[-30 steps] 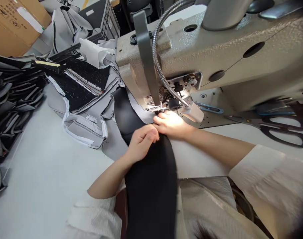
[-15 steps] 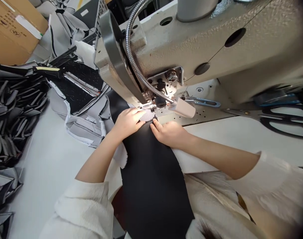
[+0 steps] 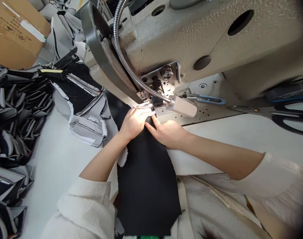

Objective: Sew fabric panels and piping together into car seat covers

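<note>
A long black sheet of material runs from under the sewing machine's needle area down toward my lap. My left hand rests on its left side, fingers and thumb closed on the edge of a small grey fabric piece beside the presser foot. On the sheet's right side lies my right hand. Its index finger and thumb are spread in a V and press on the black sheet close to the foot; the other fingers are mostly hidden. The needle tip is concealed.
A lamp head on a flexible metal arm hangs just right of the needle. Blue thread snips and black-handled scissors lie to the right. Grey and black sewn pieces and stacked pieces are at left, with a cardboard box behind.
The black sheet's near end has come up into view. My left hand has shifted slightly right, closer to the right hand. The right thumb has spread away from its index finger.
</note>
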Available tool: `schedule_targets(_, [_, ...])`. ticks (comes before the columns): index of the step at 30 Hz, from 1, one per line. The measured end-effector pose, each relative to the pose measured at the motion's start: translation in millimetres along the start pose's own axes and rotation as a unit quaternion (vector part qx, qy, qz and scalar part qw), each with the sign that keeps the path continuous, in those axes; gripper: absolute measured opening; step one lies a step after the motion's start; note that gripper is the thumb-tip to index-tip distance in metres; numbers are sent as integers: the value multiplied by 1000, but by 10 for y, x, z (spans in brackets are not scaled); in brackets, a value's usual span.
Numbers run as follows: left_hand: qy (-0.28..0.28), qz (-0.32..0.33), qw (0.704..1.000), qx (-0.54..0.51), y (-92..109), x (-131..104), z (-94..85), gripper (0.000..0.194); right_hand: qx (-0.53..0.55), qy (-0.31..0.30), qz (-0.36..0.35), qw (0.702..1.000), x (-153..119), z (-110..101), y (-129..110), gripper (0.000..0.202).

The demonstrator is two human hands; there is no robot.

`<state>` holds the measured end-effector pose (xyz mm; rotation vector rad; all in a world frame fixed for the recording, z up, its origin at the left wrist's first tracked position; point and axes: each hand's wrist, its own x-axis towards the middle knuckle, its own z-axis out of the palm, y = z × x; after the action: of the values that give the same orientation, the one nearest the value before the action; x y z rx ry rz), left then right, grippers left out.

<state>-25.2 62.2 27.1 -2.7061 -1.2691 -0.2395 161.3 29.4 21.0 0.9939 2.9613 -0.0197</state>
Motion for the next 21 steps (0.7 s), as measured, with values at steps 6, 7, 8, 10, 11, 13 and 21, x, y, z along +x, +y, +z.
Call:
schedule_targets(6, [-27, -5, 1000, -14, -14, 50, 46, 32, 23, -9, 20, 999, 71, -8, -62, 58])
schedule_targets(7, [-26, -3, 1000, -16, -19, 51, 49, 32, 22, -3, 22, 1000, 70, 0, -78, 55])
schedule_targets(8, [-27, 0, 999, -18, -23, 52, 49, 31, 17, 8, 21, 1000, 70, 11, -96, 53])
schedule_targets(10, [-34, 2, 999, -25, -21, 58, 47, 31, 7, 32, 13, 999, 76, 42, -130, 51])
schedule_targets(11, [-40, 4, 999, -29, -14, 65, 45, 31, 2, 41, 8, 999, 82, 59, -142, 51])
schedule_targets(13, [-59, 11, 998, -29, 9, 82, 39, 30, -1, 48, 2, 999, 98, 89, -153, 52])
schedule_targets(21, [-68, 17, 997, 19, 80, 139, 75, 29, -16, 43, 26, 999, 12, 60, -184, 51])
